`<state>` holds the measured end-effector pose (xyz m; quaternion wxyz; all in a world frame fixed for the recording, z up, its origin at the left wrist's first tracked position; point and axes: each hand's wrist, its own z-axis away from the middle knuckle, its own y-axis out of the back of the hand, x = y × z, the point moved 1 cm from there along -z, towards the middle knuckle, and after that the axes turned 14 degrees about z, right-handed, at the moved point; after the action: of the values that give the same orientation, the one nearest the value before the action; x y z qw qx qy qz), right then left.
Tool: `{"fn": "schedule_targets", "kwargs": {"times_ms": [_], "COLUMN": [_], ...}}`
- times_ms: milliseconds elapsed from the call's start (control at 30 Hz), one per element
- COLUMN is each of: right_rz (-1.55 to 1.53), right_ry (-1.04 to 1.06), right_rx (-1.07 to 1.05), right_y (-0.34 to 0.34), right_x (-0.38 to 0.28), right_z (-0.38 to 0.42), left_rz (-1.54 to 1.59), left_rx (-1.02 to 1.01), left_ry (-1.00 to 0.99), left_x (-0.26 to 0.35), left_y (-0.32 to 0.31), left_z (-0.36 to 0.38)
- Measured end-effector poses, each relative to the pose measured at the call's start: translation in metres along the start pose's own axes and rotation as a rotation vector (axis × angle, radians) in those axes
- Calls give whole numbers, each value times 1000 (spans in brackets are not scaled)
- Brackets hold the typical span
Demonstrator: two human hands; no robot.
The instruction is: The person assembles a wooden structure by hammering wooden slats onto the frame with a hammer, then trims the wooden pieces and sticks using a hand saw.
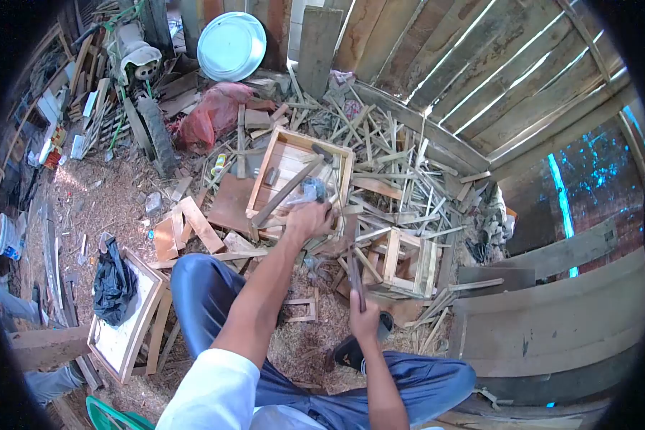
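My left hand [310,219] reaches over the near edge of a shallow wooden box [350,172], its fingers curled down beside a clear plastic bag [312,189]. What those fingers hold is hidden. Across the box lies a hammer [288,192] with a long wooden handle, its dark head toward the far side. A small dark block [271,176] sits inside near the left wall. My right hand [365,319] is closed around the lower end of a narrow, dark brown tool [355,272] that points away from me.
Beyond the box spreads a heap of thin wood offcuts [387,161]. A small wooden frame [412,261] stands right of my right hand. On the left are a white-topped panel [125,322] with a black bag [113,283], and a red sack [211,118] farther back.
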<state>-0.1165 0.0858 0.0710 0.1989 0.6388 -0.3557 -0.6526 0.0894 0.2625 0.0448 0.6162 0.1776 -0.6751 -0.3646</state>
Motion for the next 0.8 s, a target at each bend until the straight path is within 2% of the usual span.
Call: {"fn": "schedule_targets", "kwargs": {"times_ms": [100, 133, 233, 267, 333, 400, 500, 567, 600, 667, 733, 800], "right_rz": [-119, -76, -118, -117, 81, -42, 43, -32, 24, -37, 64, 28], "right_ry": [-76, -178, -245, -244, -158, 49, 5, -275, -263, -69, -133, -155], "right_rx": [-2, -82, -158, -157, -150, -46, -79, -178, -186, -101, -133, -164], "right_y": [-10, -13, -25, -21, -8, -2, 16, 16, 5, -15, -31, -28], "right_x": [18, 24, 10, 0, -28, -20, -7, 0, 5, -6, -17, -16], "right_z": [0, -10, -58, -64, -70, -47, -8, 4, -7, -48, -86, -85], "left_rz": [-3, 2, 7, 5, 3, 3, -6, 4, 33, 54, 53, 23], "left_rx": [110, 123, 156, 143, 135, 108, 113, 78, 93, 105, 102, 91], "left_ry": [14, 30, 40, 47, 57, 72, 73, 93, 107, 101, 113, 100], "left_x": [-2, -1, 5, 6, 5, 3, 4, 1, 1, 6, 8, 2], "left_y": [-7, -8, -6, -5, -4, -6, -4, -7, -8, -5, -2, -5], "left_z": [-2, -1, 1, 1, 0, -1, 1, 3, 3, 0, 1, -1]}}
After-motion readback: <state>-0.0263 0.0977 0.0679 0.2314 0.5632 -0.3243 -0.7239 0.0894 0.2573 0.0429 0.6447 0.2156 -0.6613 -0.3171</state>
